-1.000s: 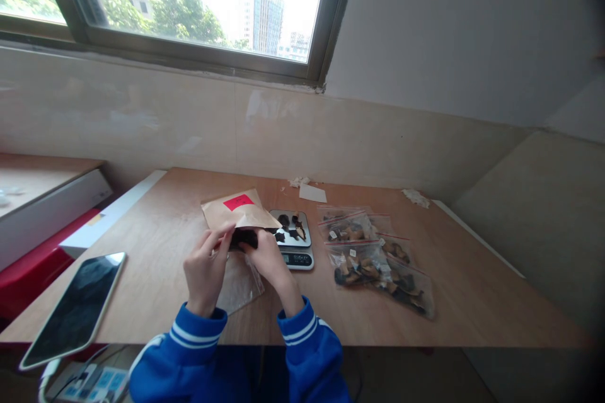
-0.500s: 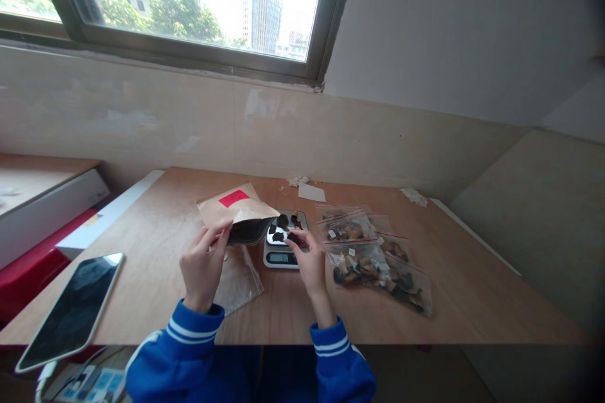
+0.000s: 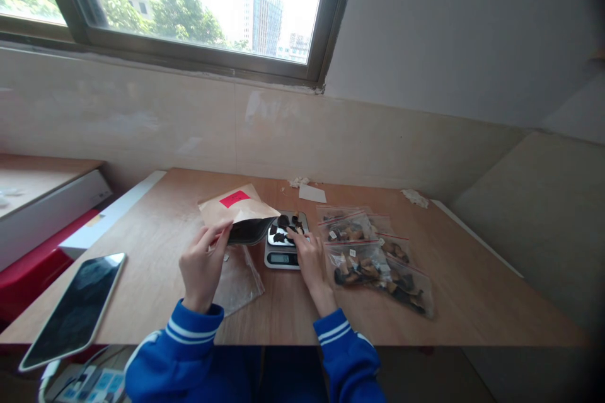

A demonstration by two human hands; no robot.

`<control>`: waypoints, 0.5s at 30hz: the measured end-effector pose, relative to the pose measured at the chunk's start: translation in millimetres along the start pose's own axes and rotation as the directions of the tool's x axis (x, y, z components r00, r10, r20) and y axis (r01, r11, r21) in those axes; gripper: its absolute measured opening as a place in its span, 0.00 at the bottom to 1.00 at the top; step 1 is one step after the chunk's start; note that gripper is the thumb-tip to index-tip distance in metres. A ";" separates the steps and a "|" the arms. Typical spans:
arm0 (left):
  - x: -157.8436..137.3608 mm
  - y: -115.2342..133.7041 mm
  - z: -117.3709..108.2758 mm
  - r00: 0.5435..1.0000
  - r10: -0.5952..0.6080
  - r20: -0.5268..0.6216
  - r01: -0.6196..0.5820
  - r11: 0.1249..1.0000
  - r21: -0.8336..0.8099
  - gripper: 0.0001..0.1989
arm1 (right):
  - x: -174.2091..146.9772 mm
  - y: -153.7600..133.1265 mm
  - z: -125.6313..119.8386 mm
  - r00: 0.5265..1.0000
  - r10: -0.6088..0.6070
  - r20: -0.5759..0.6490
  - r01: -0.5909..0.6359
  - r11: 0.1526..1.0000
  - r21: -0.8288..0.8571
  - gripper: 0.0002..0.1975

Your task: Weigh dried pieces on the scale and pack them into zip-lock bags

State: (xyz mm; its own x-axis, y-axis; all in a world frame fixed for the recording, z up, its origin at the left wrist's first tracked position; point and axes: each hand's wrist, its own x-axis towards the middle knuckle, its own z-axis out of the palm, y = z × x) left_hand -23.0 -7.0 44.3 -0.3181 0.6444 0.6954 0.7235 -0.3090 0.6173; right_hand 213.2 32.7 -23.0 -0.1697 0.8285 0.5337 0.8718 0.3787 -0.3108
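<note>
My left hand (image 3: pixel 204 267) pinches the near lip of a kraft paper pouch (image 3: pixel 215 209) with a dark lining and a red label. The pouch lies tilted, its mouth gaping toward a small digital scale (image 3: pixel 282 260). Dark, curled dried pieces (image 3: pixel 279 237), which look like dried fungus, are spread on the scale's shiny plate. Over the plate's right side reaches my right hand (image 3: pixel 309 261), its fingers extended and apart, with the fingertips among the pieces. Part of the plate is hidden by this hand. Under the left hand and pouch lies a clear zip bag (image 3: pixel 239 283), flat on the table.
Several clear zip bags of dried pieces (image 3: pixel 359 264) are piled right of the scale. A phone (image 3: pixel 73 308) with a cable overhangs the table's front left edge. A white card (image 3: pixel 312 193) and crumpled tissue (image 3: pixel 298 182) lie at the back, more tissue (image 3: pixel 414 197) further right.
My right hand has gone from a pinch at a dark piece to extended fingers, reaching slightly farther over the plate. The left hand and pouch have stayed in place.
</note>
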 end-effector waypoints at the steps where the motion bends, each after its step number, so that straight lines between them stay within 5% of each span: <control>1: 0.0 0.0 -0.4 1.000 0.002 0.000 -0.002 1.000 -0.001 0.12 | 0.7 -1.0 -0.7 1.000 0.010 0.006 -0.010 1.000 -0.020 0.29; 6: -1.1 -0.2 -0.8 1.000 -0.005 -0.002 0.005 1.000 -0.007 0.12 | -1.8 -24.3 -12.8 0.996 0.005 -0.086 0.002 0.997 0.071 0.22; 10: -4.1 0.8 0.9 1.000 -0.016 0.010 0.016 1.000 -0.006 0.11 | -4.7 -72.3 -33.4 0.975 -0.135 -0.178 0.186 0.933 0.309 0.20; 12: -7.2 1.2 0.8 1.000 -0.006 0.012 0.006 1.000 -0.002 0.11 | 0.6 -97.0 -39.9 0.973 -0.210 -0.094 0.230 0.894 0.384 0.22; 15: -14.6 -0.6 -1.3 0.999 0.033 -0.020 -0.033 0.999 0.001 0.10 | 21.8 -123.2 -35.9 0.979 -0.173 0.111 0.114 0.905 0.410 0.22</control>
State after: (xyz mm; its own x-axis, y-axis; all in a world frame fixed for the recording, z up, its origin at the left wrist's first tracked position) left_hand -19.6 -17.1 34.3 -0.3066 0.6195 0.7227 0.7344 -0.3291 0.5936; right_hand 118.6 -10.7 55.2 -0.3684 0.7910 0.4885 0.5816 0.6060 -0.5426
